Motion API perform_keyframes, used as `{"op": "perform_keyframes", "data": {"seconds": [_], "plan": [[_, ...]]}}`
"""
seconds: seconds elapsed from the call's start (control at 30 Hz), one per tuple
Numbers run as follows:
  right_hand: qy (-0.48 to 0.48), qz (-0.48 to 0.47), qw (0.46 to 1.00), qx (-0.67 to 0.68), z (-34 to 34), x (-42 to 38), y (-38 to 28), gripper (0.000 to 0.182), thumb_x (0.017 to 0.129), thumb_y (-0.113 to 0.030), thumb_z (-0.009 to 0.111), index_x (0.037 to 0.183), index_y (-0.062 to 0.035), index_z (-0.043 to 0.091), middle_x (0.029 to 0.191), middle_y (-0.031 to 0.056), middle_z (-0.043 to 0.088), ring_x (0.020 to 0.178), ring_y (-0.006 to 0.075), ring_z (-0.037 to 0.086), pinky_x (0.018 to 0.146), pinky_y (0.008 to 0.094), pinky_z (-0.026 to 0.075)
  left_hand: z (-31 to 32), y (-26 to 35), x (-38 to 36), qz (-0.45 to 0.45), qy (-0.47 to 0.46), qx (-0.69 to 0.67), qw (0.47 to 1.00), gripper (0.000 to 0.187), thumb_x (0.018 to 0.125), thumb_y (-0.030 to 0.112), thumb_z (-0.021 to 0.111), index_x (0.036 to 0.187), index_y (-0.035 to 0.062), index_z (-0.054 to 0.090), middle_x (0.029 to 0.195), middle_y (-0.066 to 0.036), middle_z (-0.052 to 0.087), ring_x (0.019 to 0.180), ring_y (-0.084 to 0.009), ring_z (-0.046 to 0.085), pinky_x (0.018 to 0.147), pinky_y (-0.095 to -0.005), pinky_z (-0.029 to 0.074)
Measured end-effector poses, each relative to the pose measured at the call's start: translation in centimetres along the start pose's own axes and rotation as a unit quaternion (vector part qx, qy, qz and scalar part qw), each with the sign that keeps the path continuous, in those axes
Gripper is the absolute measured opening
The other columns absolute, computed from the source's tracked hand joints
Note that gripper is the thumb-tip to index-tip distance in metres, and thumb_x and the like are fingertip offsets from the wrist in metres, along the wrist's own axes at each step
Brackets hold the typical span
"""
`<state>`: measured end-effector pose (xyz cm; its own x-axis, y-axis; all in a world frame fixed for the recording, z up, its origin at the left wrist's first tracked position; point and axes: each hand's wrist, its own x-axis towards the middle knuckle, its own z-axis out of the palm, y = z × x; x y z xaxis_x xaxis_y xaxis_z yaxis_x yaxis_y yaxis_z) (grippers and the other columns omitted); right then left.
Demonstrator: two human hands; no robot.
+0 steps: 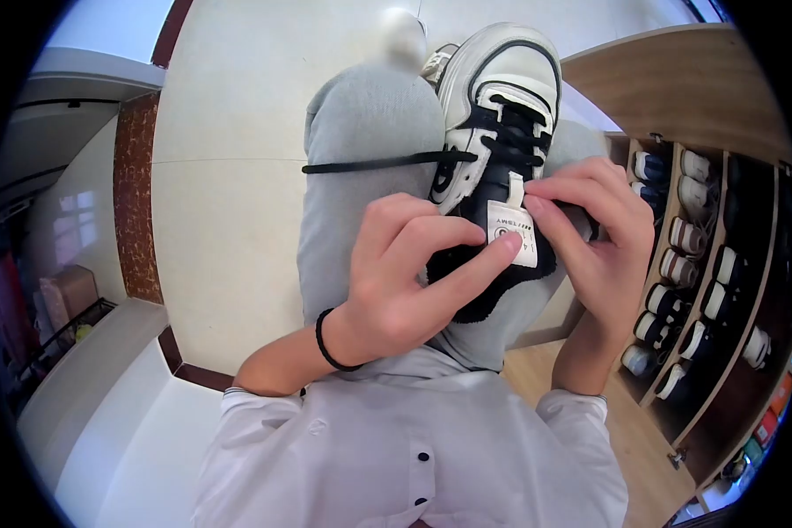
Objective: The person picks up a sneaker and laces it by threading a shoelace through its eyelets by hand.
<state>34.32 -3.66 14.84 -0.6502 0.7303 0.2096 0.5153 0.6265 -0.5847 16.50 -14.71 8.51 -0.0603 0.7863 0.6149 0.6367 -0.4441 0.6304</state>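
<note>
A white and black sneaker [517,75] rests on my lap, toe pointing away from me. Black laces [512,132] cross its front, and one loose lace end [370,163] trails left over my grey-trousered knee. On the padded tongue are a white printed label [526,251] and, above it, a small white loop [516,188]. My left hand [409,273] is closed on the tongue, thumb and forefinger pressing at the label. Right beside the loop, my right hand [594,233] makes a pinch; what lies between its fingertips is hidden.
An open wooden shoe cabinet [669,132] stands to the right, with several pairs of shoes [678,268] on its shelves. Beyond my knees, part of another shoe [438,63] shows on the pale tiled floor [229,220]. A dark red threshold strip [136,198] runs along the left.
</note>
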Motion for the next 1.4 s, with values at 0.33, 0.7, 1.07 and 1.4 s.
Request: {"op": "perform_keyframes", "data": {"seconds": [0.33,0.7,1.07,1.4], "plan": [[0.007,0.073,0.996,0.043,0.0,0.2,0.2,0.021,0.073,0.002,0.075,0.094,-0.0005,0.073,0.092,0.0102,0.064,0.081,0.0192,0.062,0.073,0.0286,0.048,0.2,-0.6,-0.1,0.008,0.004,-0.046,0.999,0.051,0.058,-0.004,0.079,0.107,0.01,0.078,0.1,-0.005,0.061,0.085,-0.0255,0.053,0.073,-0.034,0.048],[-0.092,0.017,0.996,0.001,0.0,3.4,-0.9,0.019,0.073,-0.01,0.077,0.088,-0.0022,0.069,0.084,0.0078,0.059,0.081,0.0234,0.058,0.073,0.0323,0.044,-2.1,0.2,2.3,-0.255,-0.089,-0.141,0.952,0.038,0.08,0.006,0.074,0.116,-0.0021,0.066,0.108,-0.01,0.064,0.073,-0.0148,0.06,0.064,-0.0276,0.05],[-0.151,-0.003,0.988,0.015,0.7,4.0,-1.1,0.012,0.077,-0.001,0.071,0.087,0.0013,0.064,0.084,0.0073,0.059,0.078,0.0203,0.057,0.069,0.0286,0.045,-1.9,-0.8,2.7,-0.235,-0.105,-0.131,0.958,0.026,0.087,-0.005,0.057,0.112,-0.0052,0.065,0.102,-0.016,0.065,0.075,-0.025,0.065,0.066,-0.0322,0.053],[-0.1,0.007,0.994,-0.052,0.1,3.6,-1.8,0.015,0.075,-0.005,0.071,0.088,-0.0007,0.065,0.084,0.007,0.057,0.074,0.0196,0.054,0.065,0.029,0.042,-1.5,-0.7,2.5,-0.214,-0.126,-0.081,0.965,0.038,0.082,-0.011,0.053,0.117,0.0,0.062,0.105,-0.018,0.061,0.088,-0.0378,0.064,0.073,-0.0401,0.052]]}}
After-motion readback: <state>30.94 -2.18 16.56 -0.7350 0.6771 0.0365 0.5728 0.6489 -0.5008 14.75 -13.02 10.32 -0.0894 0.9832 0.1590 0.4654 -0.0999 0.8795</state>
